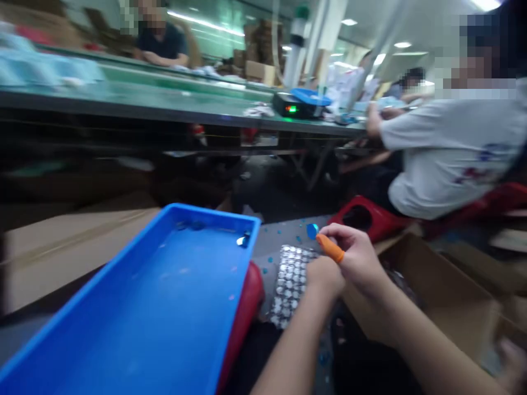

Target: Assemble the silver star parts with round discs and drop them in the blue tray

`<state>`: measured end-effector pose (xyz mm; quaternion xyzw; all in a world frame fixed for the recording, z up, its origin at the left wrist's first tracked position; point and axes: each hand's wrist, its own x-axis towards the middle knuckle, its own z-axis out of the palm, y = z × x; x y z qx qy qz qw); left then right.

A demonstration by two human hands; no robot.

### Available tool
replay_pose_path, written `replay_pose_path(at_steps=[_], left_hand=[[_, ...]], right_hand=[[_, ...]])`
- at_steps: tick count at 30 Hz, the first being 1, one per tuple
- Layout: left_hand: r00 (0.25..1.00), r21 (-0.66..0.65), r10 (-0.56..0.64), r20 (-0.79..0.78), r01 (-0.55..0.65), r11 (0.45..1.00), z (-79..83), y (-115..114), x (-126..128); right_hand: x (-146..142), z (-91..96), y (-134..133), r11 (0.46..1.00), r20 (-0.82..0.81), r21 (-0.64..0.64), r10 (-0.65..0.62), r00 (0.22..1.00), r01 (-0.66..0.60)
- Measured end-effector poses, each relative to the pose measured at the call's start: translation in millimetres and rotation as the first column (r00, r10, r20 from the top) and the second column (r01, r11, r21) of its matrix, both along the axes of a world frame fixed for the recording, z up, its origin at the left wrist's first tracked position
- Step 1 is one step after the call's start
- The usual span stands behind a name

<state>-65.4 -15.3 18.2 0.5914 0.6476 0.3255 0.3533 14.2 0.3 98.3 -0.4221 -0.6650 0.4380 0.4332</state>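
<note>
The right grip (356, 260) is curled, an orange finger cot (331, 248) on one finger, with a small blue disc (312, 231) at the cot's tip; whether it is held cannot be told. The left grip (324, 276), clenched, sits on the edge of a sheet of silver discs (290, 285). A blue tray (164, 296) lies left of both grips.

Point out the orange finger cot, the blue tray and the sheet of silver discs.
Orange finger cot (330, 248): head view, middle of the cot.
Blue tray (214, 214): head view, far rim.
Sheet of silver discs (290, 285): head view, middle of its visible part.
</note>
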Motion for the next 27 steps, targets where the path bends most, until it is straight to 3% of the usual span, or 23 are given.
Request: replay_pose_path(at_steps=[2, 5, 7, 10, 13, 15, 17, 19, 24, 27], left_hand=[[0.999, 0.003, -0.031, 0.007, 0.031, 1.000, 2.9, 14.1, 18.7], [0.999, 0.074, 0.018, 0.043, -0.021, 0.997, 0.9, 29.8, 27.4], [0.982, 0.125, 0.037, 0.187, -0.061, 0.990, -2.2, 34.4, 32.0], [0.882, 0.088, 0.028, 0.471, -0.079, 0.993, -9.2, 36.1, 48.1], [0.732, -0.022, 0.045, 0.680, -0.042, 0.999, -17.3, 39.1, 68.8], [0.589, -0.104, 0.106, 0.801, -0.038, 0.994, -20.2, 42.2, 80.2], [0.447, -0.180, 0.182, 0.876, -0.047, 0.982, -20.1, 44.7, 88.5], [0.360, -0.219, 0.215, 0.908, -0.029, 0.975, -18.1, 45.9, 94.2], [0.330, -0.218, 0.197, 0.923, 0.029, 0.975, -17.8, 46.5, 99.9], [0.357, -0.221, 0.213, 0.910, -0.019, 0.975, -24.0, 48.0, 99.3]], right_hand=[[42.6, -16.1, 4.7, 0.987, -0.002, 0.070, -0.141, 0.990, 0.141], [93.4, -49.5, 11.8, 0.944, 0.054, 0.162, -0.300, 0.952, 0.288], [115.5, -70.9, 13.4, 0.922, 0.093, 0.211, -0.349, 0.933, 0.324], [133.3, -92.3, 13.3, 0.907, 0.170, 0.302, -0.353, 0.920, 0.292], [142.1, -97.6, 16.4, 0.873, 0.244, 0.414, -0.378, 0.893, 0.257], [146.5, -95.4, 20.8, 0.839, 0.263, 0.483, -0.410, 0.873, 0.248], [150.4, -92.2, 24.9, 0.820, 0.282, 0.530, -0.411, 0.867, 0.217], [153.3, -90.4, 27.5, 0.817, 0.300, 0.548, -0.392, 0.870, 0.179], [154.9, -92.3, 27.3, 0.829, 0.294, 0.534, -0.367, 0.883, 0.167], [153.1, -93.4, 26.0, 0.841, 0.261, 0.492, -0.390, 0.883, 0.226]])
